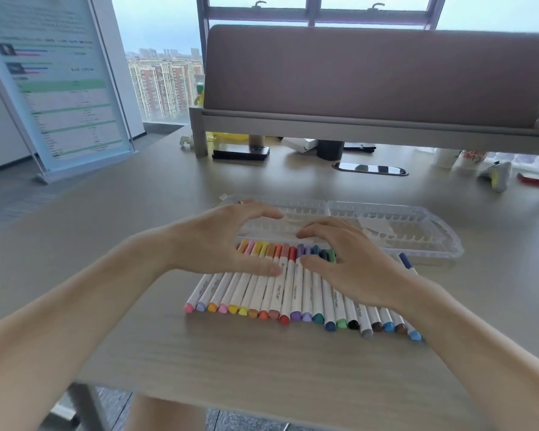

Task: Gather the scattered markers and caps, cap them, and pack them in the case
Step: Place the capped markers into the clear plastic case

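A row of several white-barrelled markers (274, 293) with coloured caps lies side by side on the desk. Behind it lies the clear plastic case (417, 234), opened flat, its slotted halves holding no markers. My left hand (224, 244) hovers over the left part of the row, fingers spread and slightly bent, thumb near the barrels. Over the right part is my right hand (352, 259), fingers relaxed and resting on the marker tops. One blue marker (406, 262) lies apart at the right, by the case's front edge. Neither hand grips anything.
A padded desk divider (371, 73) stands on a rail behind the case. Beneath it are a black phone (240, 154), a dark cup (330, 149) and a cable port (370, 168). A sign stand (59, 88) is at the far left, crumpled items (495, 175) far right.
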`<state>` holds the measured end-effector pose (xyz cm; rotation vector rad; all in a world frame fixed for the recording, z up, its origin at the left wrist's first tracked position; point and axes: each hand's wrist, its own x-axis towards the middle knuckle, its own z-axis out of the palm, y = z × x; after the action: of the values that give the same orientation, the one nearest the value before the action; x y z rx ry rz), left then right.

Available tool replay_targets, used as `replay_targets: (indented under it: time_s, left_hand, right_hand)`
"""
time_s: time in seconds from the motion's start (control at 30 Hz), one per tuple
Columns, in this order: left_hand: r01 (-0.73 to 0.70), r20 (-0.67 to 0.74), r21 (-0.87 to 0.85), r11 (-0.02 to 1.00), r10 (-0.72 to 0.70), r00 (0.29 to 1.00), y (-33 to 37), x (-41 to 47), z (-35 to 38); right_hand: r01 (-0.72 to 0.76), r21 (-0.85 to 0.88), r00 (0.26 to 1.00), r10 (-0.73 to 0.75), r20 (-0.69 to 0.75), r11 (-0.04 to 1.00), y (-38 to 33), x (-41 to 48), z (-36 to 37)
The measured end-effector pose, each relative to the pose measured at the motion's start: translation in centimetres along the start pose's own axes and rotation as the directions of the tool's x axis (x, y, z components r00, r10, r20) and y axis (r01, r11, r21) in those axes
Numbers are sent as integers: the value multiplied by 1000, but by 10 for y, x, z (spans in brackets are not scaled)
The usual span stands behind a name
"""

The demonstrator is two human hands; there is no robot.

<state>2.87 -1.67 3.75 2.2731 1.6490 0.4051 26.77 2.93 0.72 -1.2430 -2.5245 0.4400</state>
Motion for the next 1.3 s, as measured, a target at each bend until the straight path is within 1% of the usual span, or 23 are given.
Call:
replay_targets:
  time_s: [0.07, 0.17, 0.2, 0.37, 0.47, 0.63, 0.73, 0.87, 1.03, 1.2, 1.27, 1.3]
  left_hand:
    - [30, -94, -6, 1000, -31, 995, -6, 0, -8]
    - [74, -237, -2, 997, -73, 969, -24, -1, -10]
    - [93, -255, 5, 996, -88, 963, -30, -2, -10]
    - [154, -262, 45, 987, -137, 955, -44, -8, 0]
    - [157, -300, 42, 987, -137, 944, -47, -5, 6]
    - [71, -438, -12, 997, -69, 896, -51, 8, 9]
    - [14, -476, -10, 1000, -17, 879, -60, 17, 9]
    - [-15, -528, 28, 999, 28, 849, -77, 28, 8]
    - [-83, -536, 47, 996, 95, 839, -90, 33, 15]
    - [-167, -455, 95, 981, 192, 870, -98, 45, 10]
    - [-182, -487, 86, 980, 200, 850, -102, 46, 9]
    - [-185, -521, 46, 982, 182, 834, -103, 45, 11]
  right_hand:
    - [3, 32, 1000, -3, -4, 999, -3, 2, 0]
    - [-7, 43, 1000, 8, -16, 999, -7, 1, 0]
    - [-10, 39, 1000, 11, -22, 999, -8, 1, -1]
    - [-14, 25, 1000, 15, -26, 1000, -12, 0, -3]
    - [-20, 13, 1000, 20, -22, 1000, -16, 3, -4]
    - [-32, -73, 999, 32, 4, 997, -24, 11, 1]
    - [-57, -101, 998, 60, 26, 993, -29, 16, 0]
    - [-114, -154, 992, 122, 40, 981, -41, 22, 0]
    - [-153, -239, 985, 168, 42, 959, -49, 29, 1]
    - [-161, -359, 983, 181, 23, 920, -56, 38, 5]
    - [-163, -376, 982, 185, 24, 912, -59, 41, 6]
    - [-164, -379, 982, 187, 25, 911, -60, 43, 7]
